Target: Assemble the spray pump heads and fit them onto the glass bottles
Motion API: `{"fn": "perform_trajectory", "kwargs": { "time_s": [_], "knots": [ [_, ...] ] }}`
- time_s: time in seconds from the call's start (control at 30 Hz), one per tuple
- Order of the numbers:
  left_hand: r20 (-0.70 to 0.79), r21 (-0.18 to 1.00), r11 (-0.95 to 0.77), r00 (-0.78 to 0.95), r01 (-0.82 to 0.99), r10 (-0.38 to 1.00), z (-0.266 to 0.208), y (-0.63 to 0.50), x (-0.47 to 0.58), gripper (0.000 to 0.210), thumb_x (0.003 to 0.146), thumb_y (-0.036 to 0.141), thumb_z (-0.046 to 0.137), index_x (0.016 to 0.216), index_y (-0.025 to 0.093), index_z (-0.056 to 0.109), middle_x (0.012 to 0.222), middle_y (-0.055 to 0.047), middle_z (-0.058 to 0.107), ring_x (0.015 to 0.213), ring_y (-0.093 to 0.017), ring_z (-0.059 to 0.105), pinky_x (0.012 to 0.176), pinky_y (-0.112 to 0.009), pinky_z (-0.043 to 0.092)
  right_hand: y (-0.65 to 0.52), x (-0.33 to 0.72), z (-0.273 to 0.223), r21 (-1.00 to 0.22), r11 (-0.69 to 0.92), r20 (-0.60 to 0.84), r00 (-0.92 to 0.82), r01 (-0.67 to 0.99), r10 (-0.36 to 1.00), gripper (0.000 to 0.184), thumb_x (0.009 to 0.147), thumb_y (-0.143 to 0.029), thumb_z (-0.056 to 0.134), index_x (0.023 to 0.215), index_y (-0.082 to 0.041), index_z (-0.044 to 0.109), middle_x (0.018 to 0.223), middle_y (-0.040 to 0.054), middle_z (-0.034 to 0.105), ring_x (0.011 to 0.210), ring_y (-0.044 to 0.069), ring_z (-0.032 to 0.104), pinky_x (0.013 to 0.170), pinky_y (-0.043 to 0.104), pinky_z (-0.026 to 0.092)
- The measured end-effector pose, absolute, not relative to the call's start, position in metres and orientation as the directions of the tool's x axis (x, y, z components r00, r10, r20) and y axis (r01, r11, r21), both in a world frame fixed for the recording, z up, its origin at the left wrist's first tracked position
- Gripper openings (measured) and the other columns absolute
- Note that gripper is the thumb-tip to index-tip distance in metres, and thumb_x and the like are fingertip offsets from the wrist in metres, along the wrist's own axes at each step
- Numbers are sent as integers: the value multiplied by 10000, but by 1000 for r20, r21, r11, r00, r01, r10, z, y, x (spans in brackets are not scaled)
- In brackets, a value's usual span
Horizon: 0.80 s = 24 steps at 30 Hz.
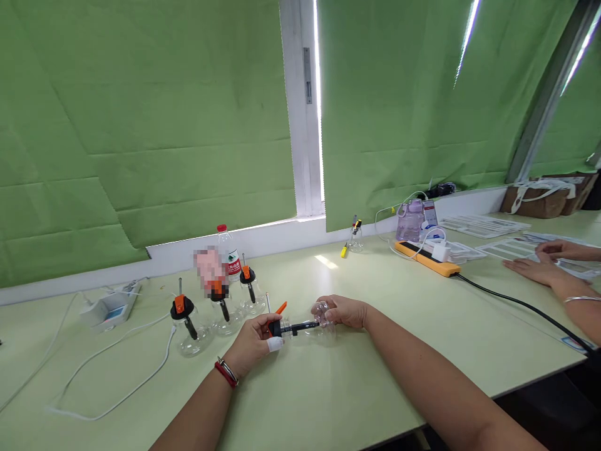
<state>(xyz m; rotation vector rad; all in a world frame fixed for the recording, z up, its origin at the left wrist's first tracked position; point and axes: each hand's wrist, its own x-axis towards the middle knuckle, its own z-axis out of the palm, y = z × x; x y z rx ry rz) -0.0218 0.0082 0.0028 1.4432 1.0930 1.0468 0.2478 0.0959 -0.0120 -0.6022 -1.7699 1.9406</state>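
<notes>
In front of me a clear bottle [332, 333] lies on its side just above the table. My left hand [251, 343], with white tape on its thumb, is closed on a black cap [274, 328] at the bottle's neck. An orange lever [282, 307] and a thin metal rod stick out of this cap. A black tube [306, 326] runs from the cap into the bottle. My right hand [346, 312] is wrapped round the bottle's base. Left of my hands stand several similar clear bottles [193, 343] with black-and-orange caps.
A red-capped water bottle [225, 241] stands behind the capped bottles. White cables and a white power strip [110, 310] lie at left. An orange power strip [425, 258], purple bottle [409, 220] and small clear bottle [355, 241] are farther back. Another person's hands [539, 269] rest on papers at right.
</notes>
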Motion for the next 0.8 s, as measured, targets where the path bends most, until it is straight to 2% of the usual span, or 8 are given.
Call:
{"fn": "perform_trajectory", "kwargs": {
  "time_s": [0.57, 0.8],
  "knots": [
    [84, 981, -124, 243, 152, 966, 7, 5, -15, 459, 594, 220, 775, 1026, 156, 635, 832, -34, 603, 735, -139, 537, 680, -250, 445, 92, 242, -12, -996, -69, 3, -805, -55, 594, 500, 575, -388, 783, 957, -128, 591, 860, 43, 596, 781, 151, 562, 619, 237, 444],
    [80, 976, -125, 239, 178, 968, 8, 0, -9, 491, 661, 307, 728, 1119, 195, 591, 941, -48, 586, 706, -124, 493, 623, -231, 428, 88, 238, -11, -994, -84, 5, -792, -71, 611, 499, 569, -415, 783, 936, -135, 593, 847, 38, 579, 763, 154, 559, 604, 242, 448]
  ]
}}
